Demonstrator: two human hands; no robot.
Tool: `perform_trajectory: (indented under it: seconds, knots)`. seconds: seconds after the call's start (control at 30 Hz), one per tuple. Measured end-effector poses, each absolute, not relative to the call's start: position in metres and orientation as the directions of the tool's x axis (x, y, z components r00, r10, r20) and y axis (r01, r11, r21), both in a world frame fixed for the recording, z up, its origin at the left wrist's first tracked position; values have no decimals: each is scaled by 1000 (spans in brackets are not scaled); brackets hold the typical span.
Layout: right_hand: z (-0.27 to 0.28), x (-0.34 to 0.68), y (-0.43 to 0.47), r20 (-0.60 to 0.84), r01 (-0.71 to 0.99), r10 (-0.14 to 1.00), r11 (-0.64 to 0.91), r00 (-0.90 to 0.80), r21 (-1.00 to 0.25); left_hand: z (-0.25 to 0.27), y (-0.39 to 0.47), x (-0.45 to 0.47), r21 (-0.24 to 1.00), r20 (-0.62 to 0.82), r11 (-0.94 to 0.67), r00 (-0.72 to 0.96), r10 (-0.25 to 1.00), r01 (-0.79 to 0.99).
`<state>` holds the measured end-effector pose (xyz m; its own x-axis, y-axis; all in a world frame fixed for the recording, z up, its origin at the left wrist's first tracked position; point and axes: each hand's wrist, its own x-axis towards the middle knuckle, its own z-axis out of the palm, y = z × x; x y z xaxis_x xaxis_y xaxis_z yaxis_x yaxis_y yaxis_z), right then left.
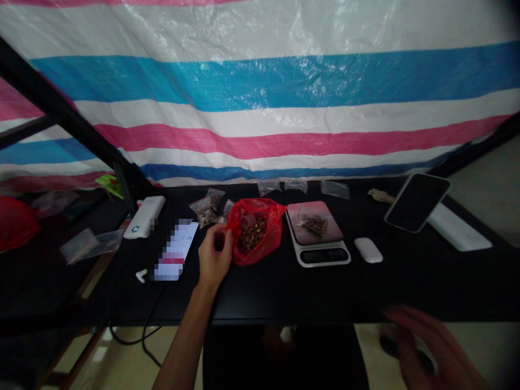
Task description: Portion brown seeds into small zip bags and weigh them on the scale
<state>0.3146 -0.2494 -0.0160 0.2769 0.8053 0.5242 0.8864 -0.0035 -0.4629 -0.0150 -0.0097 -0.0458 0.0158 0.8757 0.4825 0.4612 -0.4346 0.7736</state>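
At the left rim of a red plastic bag (pixel 271 234), my left hand (pixel 215 254) has its thumb and fingers closed on the plastic. Inside the open bag lie brown dried pieces (pixel 251 236) and a small clear cup (pixel 247 221). To the bag's right is a kitchen scale (pixel 293 230), with a small zip bag of brown pieces (pixel 314 223) lying on its platform. My right hand (pixel 434 346) is at the lower right, in front of the table edge, slightly blurred. Its thumb and fingers are apart, and nothing shows between them.
Filled zip bags (pixel 205 210) lie behind my left hand. Flat clear bags (pixel 335 189) line the table's back edge. A lit phone (pixel 179 252), a power bank (pixel 145 216) and an earbud (pixel 141 275) are left; an earbud case (pixel 368 250) and a propped phone (pixel 418 201) are right.
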Motion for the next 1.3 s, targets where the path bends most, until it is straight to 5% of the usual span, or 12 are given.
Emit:
perform_trajectory:
  seconds: [0.17, 0.4, 0.9, 1.13, 1.3]
  knots:
    - [17, 320, -156, 561, 920, 826, 172, 61, -353, -46, -10, -13, 759, 497, -465, 57, 866, 456]
    - [13, 326, -67, 264, 905, 956, 221, -127, -365, -49, -12, -14, 743, 493, -479, 102, 864, 467]
    - [51, 240, -8, 278, 520, 934, 357, -226, -776, -38, -12, -11, 524, 661, -552, 99, 744, 649]
    - [30, 210, 19, 354, 474, 924, 380, -146, -794, -42, -3, -2, 669, 423, -542, 338, 841, 509]
    - [16, 206, 15, 277, 623, 942, 334, -191, -708, -44, -2, -4, 734, 432, -516, 283, 857, 442]
